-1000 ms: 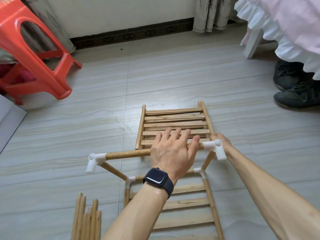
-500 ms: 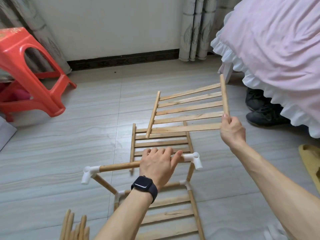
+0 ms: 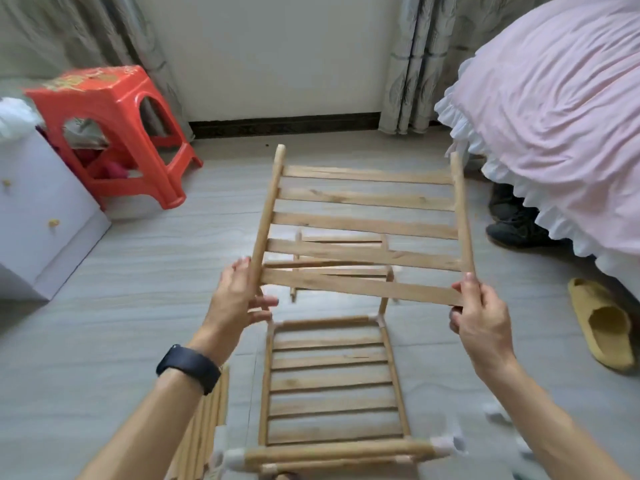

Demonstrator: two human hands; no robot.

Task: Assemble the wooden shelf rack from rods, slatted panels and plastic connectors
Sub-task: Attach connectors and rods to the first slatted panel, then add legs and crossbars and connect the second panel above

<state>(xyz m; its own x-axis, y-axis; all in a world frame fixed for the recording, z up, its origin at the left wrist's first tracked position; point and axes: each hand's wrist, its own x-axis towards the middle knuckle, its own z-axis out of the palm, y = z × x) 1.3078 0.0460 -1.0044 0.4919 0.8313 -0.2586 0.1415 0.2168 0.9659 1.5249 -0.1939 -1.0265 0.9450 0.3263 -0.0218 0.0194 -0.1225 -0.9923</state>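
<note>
I hold a slatted wooden panel up in the air in front of me, tilted away. My left hand grips the lower end of its left side rod, and my right hand grips the lower end of its right side rod. Below it on the floor stands the partly built frame, a slatted panel with rods joined by white plastic connectors. Another slatted panel lies on the floor beyond, mostly hidden behind the held one. A bundle of loose rods lies under my left forearm.
A red plastic stool stands at the back left beside a white drawer unit. A bed with pink ruffled cover fills the right, with dark shoes and a yellow slipper at its foot. Loose white connectors lie near my right forearm.
My left hand left the frame's top rod and took hold of the lifted panel's left side. The panel has come nearer and squarer to me, now held in both hands.
</note>
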